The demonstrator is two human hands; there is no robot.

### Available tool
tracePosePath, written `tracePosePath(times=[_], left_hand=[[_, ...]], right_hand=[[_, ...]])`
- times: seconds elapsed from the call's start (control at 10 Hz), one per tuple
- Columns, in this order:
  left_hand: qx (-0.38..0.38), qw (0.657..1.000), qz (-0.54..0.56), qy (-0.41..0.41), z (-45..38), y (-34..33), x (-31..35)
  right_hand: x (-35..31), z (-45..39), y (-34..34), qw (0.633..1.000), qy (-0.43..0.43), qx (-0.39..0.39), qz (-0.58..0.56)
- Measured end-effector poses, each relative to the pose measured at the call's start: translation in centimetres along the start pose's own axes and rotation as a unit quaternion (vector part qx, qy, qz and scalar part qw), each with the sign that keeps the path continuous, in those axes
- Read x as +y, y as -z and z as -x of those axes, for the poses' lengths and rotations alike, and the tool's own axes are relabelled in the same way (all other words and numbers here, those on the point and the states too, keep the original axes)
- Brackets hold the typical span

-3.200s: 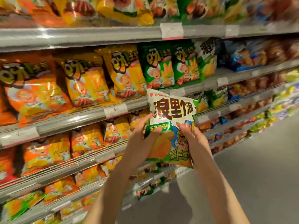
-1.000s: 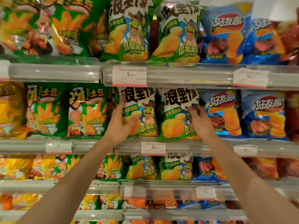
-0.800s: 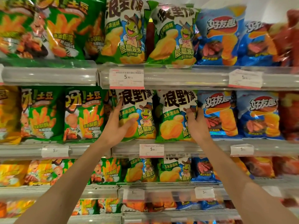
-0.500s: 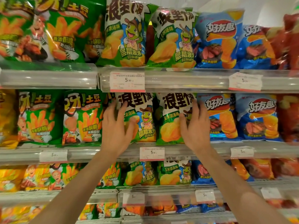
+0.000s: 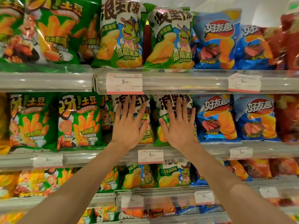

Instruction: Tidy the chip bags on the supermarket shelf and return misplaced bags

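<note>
Two green-and-white turtle chip bags stand side by side on the middle shelf (image 5: 210, 147). My left hand (image 5: 128, 125) lies flat, fingers spread, against the left turtle bag (image 5: 148, 133). My right hand (image 5: 178, 126) presses flat on the right turtle bag (image 5: 161, 110) in the same way. Neither hand grips anything. Both palms hide most of the bags' fronts.
Green fries bags (image 5: 79, 120) stand to the left, blue chip bags (image 5: 215, 117) and red bags (image 5: 288, 118) to the right. More turtle bags fill the shelf above (image 5: 121, 34) and below (image 5: 174, 177). Price tags (image 5: 150, 156) line the rails.
A bag held in both hands in the aisle now stands on the middle shelf. My hands went from gripping the two bags' edges to lying flat and spread on their fronts.
</note>
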State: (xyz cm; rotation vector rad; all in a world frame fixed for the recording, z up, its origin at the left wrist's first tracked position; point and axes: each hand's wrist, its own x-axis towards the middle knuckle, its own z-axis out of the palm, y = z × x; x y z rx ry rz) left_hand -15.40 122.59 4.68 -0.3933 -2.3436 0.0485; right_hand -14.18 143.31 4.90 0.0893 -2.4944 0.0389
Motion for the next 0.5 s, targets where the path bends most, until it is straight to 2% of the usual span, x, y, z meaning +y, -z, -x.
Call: tracePosePath(times=[0.3,0.5], left_hand=[[-0.005,1.0,0.013,0.017,0.1,0.2,0.2],[0.015,0.997,0.068,0.033,0.2,1.1,0.0]], right_hand=[[0.0,-0.1,-0.1,1.0,-0.005,-0.014,-0.02],[0.3,0.0,1.0,0.997,-0.005,-0.016,-0.08]])
